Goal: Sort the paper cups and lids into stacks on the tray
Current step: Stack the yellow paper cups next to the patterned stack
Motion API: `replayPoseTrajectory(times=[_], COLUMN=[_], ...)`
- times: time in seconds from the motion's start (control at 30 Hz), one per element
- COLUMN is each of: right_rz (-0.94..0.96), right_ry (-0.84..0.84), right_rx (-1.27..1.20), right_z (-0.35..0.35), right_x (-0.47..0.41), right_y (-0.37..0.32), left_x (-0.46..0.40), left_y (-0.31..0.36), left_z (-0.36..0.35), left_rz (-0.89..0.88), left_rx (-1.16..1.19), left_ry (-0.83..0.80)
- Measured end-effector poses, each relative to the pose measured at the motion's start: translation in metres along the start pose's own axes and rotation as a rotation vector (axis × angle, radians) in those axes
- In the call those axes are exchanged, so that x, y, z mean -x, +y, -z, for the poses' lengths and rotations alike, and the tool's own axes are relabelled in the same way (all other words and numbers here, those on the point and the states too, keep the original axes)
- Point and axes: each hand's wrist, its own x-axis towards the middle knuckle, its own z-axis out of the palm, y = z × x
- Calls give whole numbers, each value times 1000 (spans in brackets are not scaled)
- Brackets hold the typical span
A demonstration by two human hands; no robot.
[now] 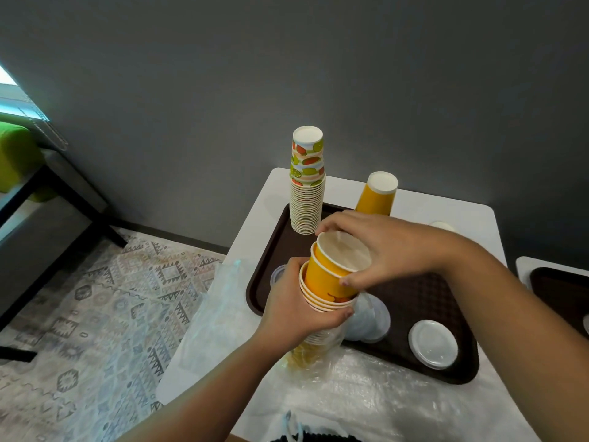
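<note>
Left hand (298, 301): wrapped round a nested stack of yellow cups (322, 301), fingers curled under its side, held up over the tray's near-left part.
Right hand (379, 250): gripping the top yellow cup (338, 269) by its rim, thumb on the near side, fingers over the far edge; cup sits partly out of the stack, tilted toward the right.
Plastic sleeve (322, 352): clear wrap hanging round the lower end of the held stack, trailing onto the table.
Tray (414, 301): dark brown, on a white table (255, 224).
Fruit-print cups (307, 186): tall stack, mouths down, on the tray's far-left corner.
Inverted yellow cup (377, 194): standing mouth down at the tray's far edge, behind the right hand; can't tell if it's one cup or several.
White lid (432, 343): flat on the tray, near-right.
Clear lids (373, 320): lying on the tray just right of the held stack, partly hidden; count unclear.
Second tray (561, 295): brown, on another white surface at far right, cut off by the frame.
Floor: patterned rug (105, 298) left of the table.
</note>
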Motion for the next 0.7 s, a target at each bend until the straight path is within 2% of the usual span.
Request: replayPoseTrajectory(times=[0.2, 0.33, 0.47, 0.53, 0.63, 0.7], right_rz=[-59, -122, -122, -117, -125, -174], right_ry=[50, -51, -199, -218, -132, 40], right_rx=[-147, -247, -211, -211, -291, -395], right_z=[24, 31, 19, 5, -9, -7], right_x=[17, 29, 30, 25, 17, 11], right_y=[23, 48, 62, 65, 70, 73], left_x=[-3, -6, -8, -9, -10, -10], left_y=[-3, -6, -6, -6, -7, -7], left_z=[0, 0, 1, 1, 0, 0], left_rz=[0, 14, 42, 59, 74, 76], left_rx=[-1, 4, 44, 70, 80, 68], left_ry=[19, 40, 39, 51, 67, 74])
